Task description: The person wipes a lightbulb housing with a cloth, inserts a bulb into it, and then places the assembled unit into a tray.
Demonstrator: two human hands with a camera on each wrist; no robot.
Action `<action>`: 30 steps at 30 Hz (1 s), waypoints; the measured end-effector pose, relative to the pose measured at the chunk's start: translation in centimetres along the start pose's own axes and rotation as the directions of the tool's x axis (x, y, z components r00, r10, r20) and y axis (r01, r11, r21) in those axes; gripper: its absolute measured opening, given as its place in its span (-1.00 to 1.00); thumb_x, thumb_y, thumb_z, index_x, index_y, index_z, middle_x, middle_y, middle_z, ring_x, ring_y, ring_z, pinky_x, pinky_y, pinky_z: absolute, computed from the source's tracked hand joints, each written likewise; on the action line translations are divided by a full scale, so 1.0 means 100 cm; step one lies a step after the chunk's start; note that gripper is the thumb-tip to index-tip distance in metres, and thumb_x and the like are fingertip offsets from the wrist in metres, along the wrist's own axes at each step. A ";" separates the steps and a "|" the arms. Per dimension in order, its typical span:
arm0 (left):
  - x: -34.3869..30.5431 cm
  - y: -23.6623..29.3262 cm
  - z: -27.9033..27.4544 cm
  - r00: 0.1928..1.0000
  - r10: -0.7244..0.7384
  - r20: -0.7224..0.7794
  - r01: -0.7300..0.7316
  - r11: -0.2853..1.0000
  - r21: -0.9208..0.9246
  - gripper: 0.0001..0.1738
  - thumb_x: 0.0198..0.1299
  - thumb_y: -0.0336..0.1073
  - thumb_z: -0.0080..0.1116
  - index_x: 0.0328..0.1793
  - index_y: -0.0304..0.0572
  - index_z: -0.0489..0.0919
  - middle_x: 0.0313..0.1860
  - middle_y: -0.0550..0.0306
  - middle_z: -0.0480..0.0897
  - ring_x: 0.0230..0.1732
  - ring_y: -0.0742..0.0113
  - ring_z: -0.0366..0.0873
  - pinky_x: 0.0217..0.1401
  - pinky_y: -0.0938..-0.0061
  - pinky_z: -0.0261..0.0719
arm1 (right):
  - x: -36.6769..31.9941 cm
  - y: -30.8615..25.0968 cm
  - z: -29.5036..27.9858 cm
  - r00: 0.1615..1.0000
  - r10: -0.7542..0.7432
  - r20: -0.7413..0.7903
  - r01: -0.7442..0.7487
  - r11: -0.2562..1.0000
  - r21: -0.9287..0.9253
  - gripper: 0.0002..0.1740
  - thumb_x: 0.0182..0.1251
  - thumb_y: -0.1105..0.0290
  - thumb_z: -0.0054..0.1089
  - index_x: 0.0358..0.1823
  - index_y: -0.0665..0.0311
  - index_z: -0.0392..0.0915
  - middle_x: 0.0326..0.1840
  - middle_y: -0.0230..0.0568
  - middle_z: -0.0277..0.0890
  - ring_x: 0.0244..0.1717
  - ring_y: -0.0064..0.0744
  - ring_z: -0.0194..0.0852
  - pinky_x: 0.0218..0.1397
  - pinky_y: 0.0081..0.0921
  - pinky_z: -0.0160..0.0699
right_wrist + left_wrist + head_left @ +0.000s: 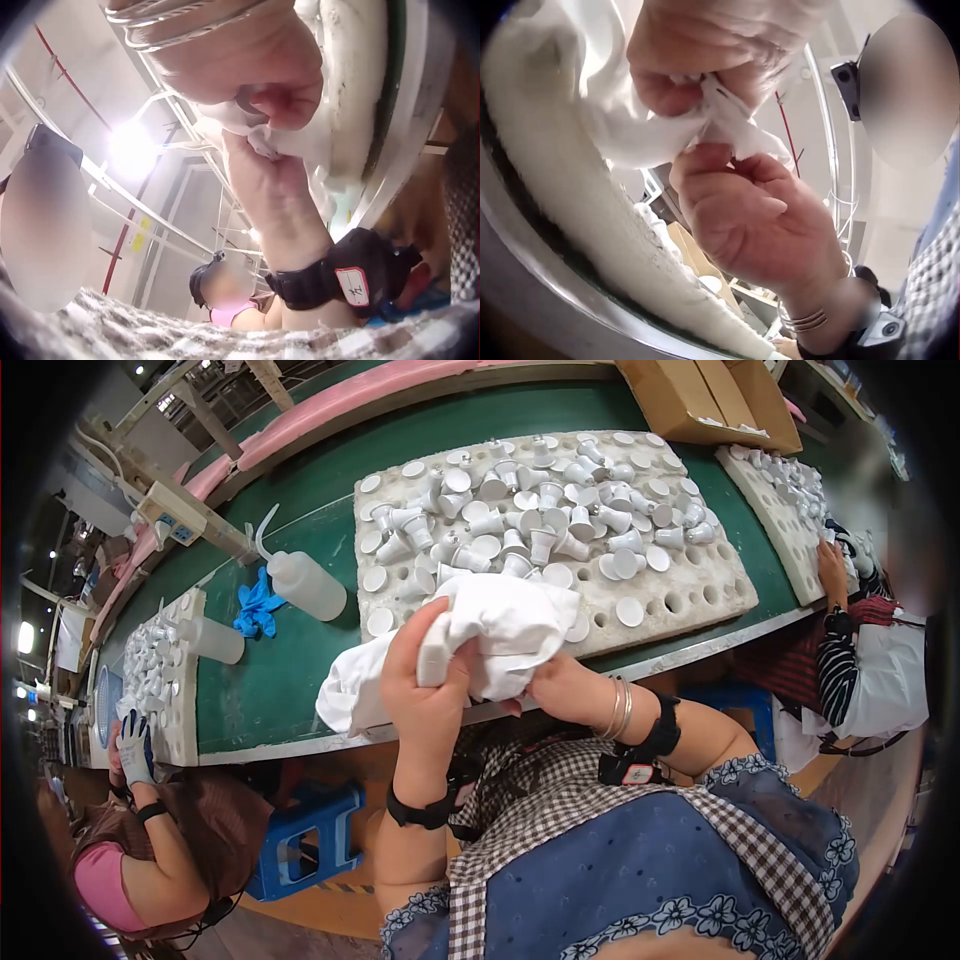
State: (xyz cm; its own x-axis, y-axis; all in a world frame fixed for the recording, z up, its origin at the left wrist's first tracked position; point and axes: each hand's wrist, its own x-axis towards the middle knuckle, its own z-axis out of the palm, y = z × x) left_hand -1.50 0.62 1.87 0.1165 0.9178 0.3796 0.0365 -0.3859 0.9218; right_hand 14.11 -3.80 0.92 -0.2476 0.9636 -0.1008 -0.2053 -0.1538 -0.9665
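Note:
A bunched white cloth [510,630] is held between both hands in front of the near edge of a pale board. My left hand [425,675] grips its left part, thumb and fingers curled round the folds, and one end of the cloth hangs left past the wrist. On the other side my right hand [568,688] pinches the cloth low down. From the left wrist view, the right hand [757,214] has its fingertips bent into the fabric just below the left hand [712,45]. Whatever lies inside the folds is hidden.
Many white-and-silver cup-shaped parts [540,540] crowd the holed board [690,615] on the green table [270,705]. To the left are a squeeze bottle [308,588] and a blue glove [257,603]. A cardboard box [715,405] stands behind; other people work at both sides.

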 end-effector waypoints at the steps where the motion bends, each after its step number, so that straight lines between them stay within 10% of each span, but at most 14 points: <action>1: -0.001 -0.001 0.002 1.000 -0.001 0.002 0.001 1.000 -0.002 -0.48 -0.01 -0.64 0.25 0.17 -0.28 0.57 0.05 0.02 0.65 0.04 0.20 0.60 0.14 0.42 0.52 | 0.000 0.000 0.003 0.998 0.064 -0.020 -0.062 0.994 0.089 -0.73 0.55 0.39 -0.18 0.13 0.30 0.43 -0.24 -0.26 0.51 -0.47 -0.54 0.49 -0.47 -0.52 0.48; 7: 0.027 -0.026 -0.028 0.878 -0.341 -0.336 0.147 0.860 -0.489 -0.67 0.29 -0.45 0.18 0.17 -0.37 0.52 0.00 0.09 0.62 -0.05 0.37 0.59 0.03 0.49 0.59 | 0.003 -0.028 0.000 0.995 0.074 0.061 -0.084 0.980 0.180 -0.37 0.55 0.33 -0.30 0.61 0.15 -0.09 -0.21 -0.21 0.41 -0.48 -0.59 0.16 -0.34 -0.58 0.47; 13: 0.038 -0.031 -0.086 0.680 0.297 -0.671 -0.026 0.923 0.383 -0.61 0.29 -0.49 0.16 0.24 -0.40 0.48 0.13 0.01 0.58 0.08 0.26 0.53 0.18 0.39 0.49 | -0.014 -0.043 -0.041 0.997 0.057 -0.061 -0.045 0.982 0.182 -0.38 0.54 0.30 -0.29 0.59 0.15 -0.04 -0.17 -0.20 0.42 -0.49 -0.59 0.15 -0.34 -0.58 0.48; 18: 0.034 -0.044 -0.095 0.883 0.195 -0.427 0.073 0.841 0.535 -0.53 0.29 -0.46 0.17 0.33 -0.35 0.44 0.25 -0.01 0.53 0.21 0.22 0.47 0.33 0.38 0.34 | -0.032 -0.074 -0.109 0.977 0.048 -0.208 -0.073 0.991 -0.114 -0.43 0.53 0.28 -0.17 0.53 0.19 0.13 -0.21 -0.25 0.51 -0.54 -0.64 0.42 -0.35 -0.67 0.51; 25: 0.006 -0.035 -0.087 0.853 0.247 -0.459 0.050 0.837 0.544 -0.56 0.35 -0.46 0.10 0.35 -0.31 0.44 0.31 -0.05 0.49 0.22 0.20 0.46 0.33 0.35 0.38 | -0.045 -0.179 -0.336 0.576 -0.189 -0.795 -0.022 0.969 -0.247 -0.67 0.32 0.17 0.09 -0.22 0.35 0.48 -0.34 -0.25 0.46 -0.62 -0.56 0.33 -0.45 -0.46 0.57; 27: 0.004 -0.030 -0.090 0.848 0.214 -0.484 0.060 0.870 0.490 -0.57 0.36 -0.48 0.08 0.35 -0.32 0.43 0.31 -0.06 0.48 0.23 0.20 0.46 0.32 0.37 0.41 | -0.034 -0.201 -0.366 0.625 -0.252 -0.739 0.104 0.965 -0.241 -0.61 0.36 0.20 0.07 0.01 0.39 0.47 -0.21 -0.18 0.49 -0.50 -0.49 0.47 -0.39 -0.45 0.61; 30: 0.004 -0.015 -0.084 0.843 0.199 -0.500 0.137 0.819 0.557 -0.55 0.36 -0.47 0.09 0.37 -0.30 0.41 0.32 -0.06 0.46 0.23 0.22 0.45 0.33 0.40 0.39 | -0.015 -0.224 -0.363 0.462 -0.441 -0.770 0.270 0.896 -0.352 -0.49 0.40 0.24 0.05 0.28 0.38 0.35 -0.08 -0.14 0.51 -0.35 -0.40 0.59 -0.34 -0.44 0.65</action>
State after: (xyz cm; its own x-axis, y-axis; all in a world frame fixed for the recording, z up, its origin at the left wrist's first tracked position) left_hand -9.83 2.31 1.29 -0.3912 0.7432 0.5428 0.5992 -0.2420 0.7631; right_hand 53.41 6.15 14.14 0.7051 0.6809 0.1981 0.0822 0.1989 -0.9766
